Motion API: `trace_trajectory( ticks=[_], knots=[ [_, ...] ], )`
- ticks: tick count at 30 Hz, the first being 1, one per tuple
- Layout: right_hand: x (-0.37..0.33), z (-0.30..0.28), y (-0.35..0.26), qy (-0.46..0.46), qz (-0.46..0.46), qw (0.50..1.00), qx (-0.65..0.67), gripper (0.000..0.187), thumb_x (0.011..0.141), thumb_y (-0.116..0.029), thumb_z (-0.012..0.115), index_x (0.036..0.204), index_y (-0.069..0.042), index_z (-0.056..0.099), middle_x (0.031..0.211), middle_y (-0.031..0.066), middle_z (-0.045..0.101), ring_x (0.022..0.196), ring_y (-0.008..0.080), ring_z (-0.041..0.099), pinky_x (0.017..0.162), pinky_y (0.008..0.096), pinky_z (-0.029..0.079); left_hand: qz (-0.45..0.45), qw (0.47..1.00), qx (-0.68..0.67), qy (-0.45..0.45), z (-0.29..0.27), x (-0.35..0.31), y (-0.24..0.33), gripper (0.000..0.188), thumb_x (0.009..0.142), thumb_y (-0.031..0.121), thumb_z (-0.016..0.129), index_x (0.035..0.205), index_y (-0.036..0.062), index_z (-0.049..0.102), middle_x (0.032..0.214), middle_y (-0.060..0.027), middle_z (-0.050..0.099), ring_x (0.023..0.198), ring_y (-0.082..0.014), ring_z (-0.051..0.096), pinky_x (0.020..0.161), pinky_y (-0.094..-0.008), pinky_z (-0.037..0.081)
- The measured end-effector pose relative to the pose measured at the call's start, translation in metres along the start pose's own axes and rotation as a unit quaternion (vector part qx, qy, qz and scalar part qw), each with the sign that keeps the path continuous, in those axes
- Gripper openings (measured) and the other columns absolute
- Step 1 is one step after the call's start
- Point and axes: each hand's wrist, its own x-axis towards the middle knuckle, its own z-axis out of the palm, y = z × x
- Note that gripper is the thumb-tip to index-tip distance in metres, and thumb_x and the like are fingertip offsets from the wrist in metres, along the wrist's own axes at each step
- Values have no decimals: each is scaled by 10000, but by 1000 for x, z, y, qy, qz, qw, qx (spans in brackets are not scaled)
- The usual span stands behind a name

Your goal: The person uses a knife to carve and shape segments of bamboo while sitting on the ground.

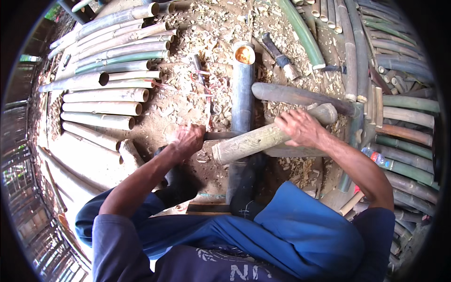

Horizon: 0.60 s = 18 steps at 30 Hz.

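Note:
My left hand [189,140] is closed round the handle of a knife, its dark blade [220,135] pointing right toward the bamboo piece. The handle itself is hidden in my fist. A short, pale bamboo tube [256,142] slants in front of me, its near end low on the left and its far end up on the right. My right hand [299,127] grips this tube from above, near its right half. Beneath and behind it runs a thick blue-grey bamboo pole [243,96], its open far end orange inside.
A dark, rounded beam [300,96] lies across to the right. Several cut bamboo tubes [105,95] are laid out at the left, with more bamboo stacked [406,117] at the right. Shavings [211,44] cover the ground. A hatchet-like tool [280,58] and a plastic bottle [377,158] lie nearby.

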Motion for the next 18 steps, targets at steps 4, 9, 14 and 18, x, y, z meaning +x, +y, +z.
trace_trajectory(
  ticks=[4,9,14,18],
  knots=[
    [13,-28,-61,86,-69,992,58,647,821,-362,811,1298,-11,548,1063,164,648,896,279,693,741,460,635,-29,997,21,-67,-22,-23,-15,125,934,142,548,923,44,625,754,-233,695,691,-408,710,631,-554,548],
    [2,-10,7,44,21,998,-43,559,841,-403,799,1172,-18,566,994,157,655,921,310,695,857,506,618,-18,996,27,-82,-24,12,4,209,994,158,436,1036,36,600,888,-252,722,785,-388,742,677,-518,588],
    [3,-27,-52,120,-130,983,48,701,709,-467,856,1164,-26,556,925,121,641,869,243,692,865,490,605,-30,993,16,-109,-23,1,2,205,982,172,487,1066,31,608,999,-236,727,877,-387,747,736,-504,598],
    [9,-7,-3,57,-6,998,-24,640,786,-395,843,1196,1,553,1017,179,669,923,296,701,860,455,605,-21,993,29,-114,-29,3,5,209,979,161,479,1069,26,610,1013,-243,726,873,-385,747,741,-500,600]
  ],
)
